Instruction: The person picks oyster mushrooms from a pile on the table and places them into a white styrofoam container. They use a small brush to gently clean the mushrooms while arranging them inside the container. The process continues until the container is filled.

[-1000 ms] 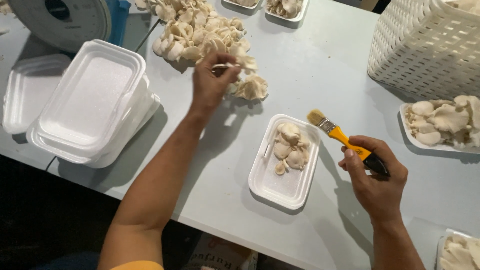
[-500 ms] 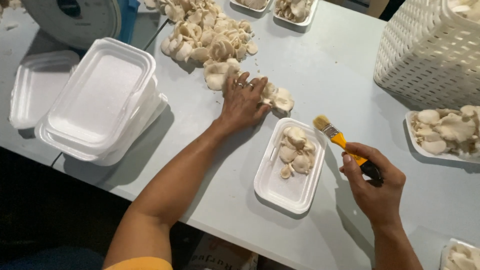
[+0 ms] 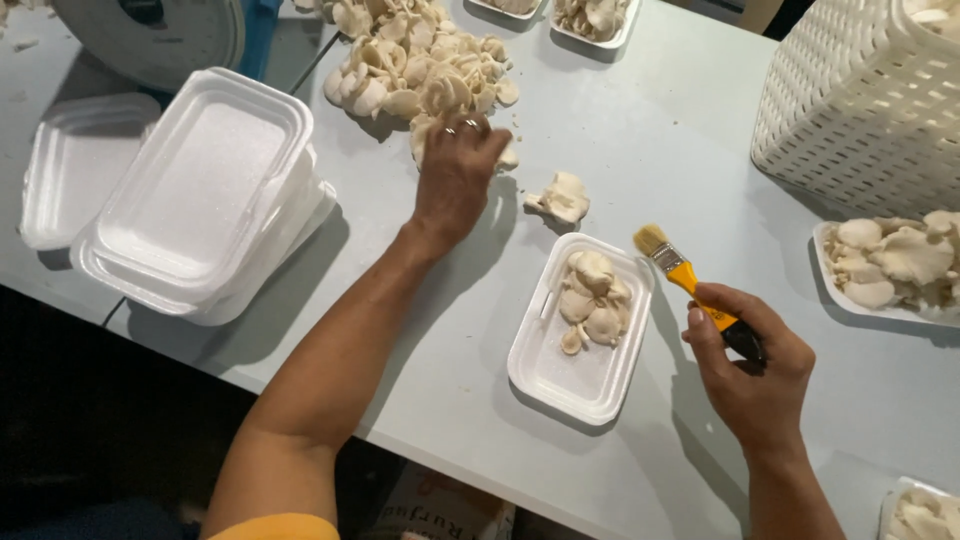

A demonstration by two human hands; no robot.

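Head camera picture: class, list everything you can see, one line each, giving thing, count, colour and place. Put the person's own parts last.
Table: one, pale grey, fills the view.
Mushroom pile: one, cream, loose at top centre.
Loose mushroom: one, cream, on the table between pile and tray.
Foam tray: one, white, centre, a few mushrooms in its far end.
Empty foam trays: a stack plus one apart, white, left.
Filled trays: at least four, white, right edge and top.
Basket: one, white lattice, top right.
Brush: one, yellow handle, pale bristles.
Round device: one, grey-white, top left.
Left hand: on the pile's near edge.
Right hand: holding the brush.
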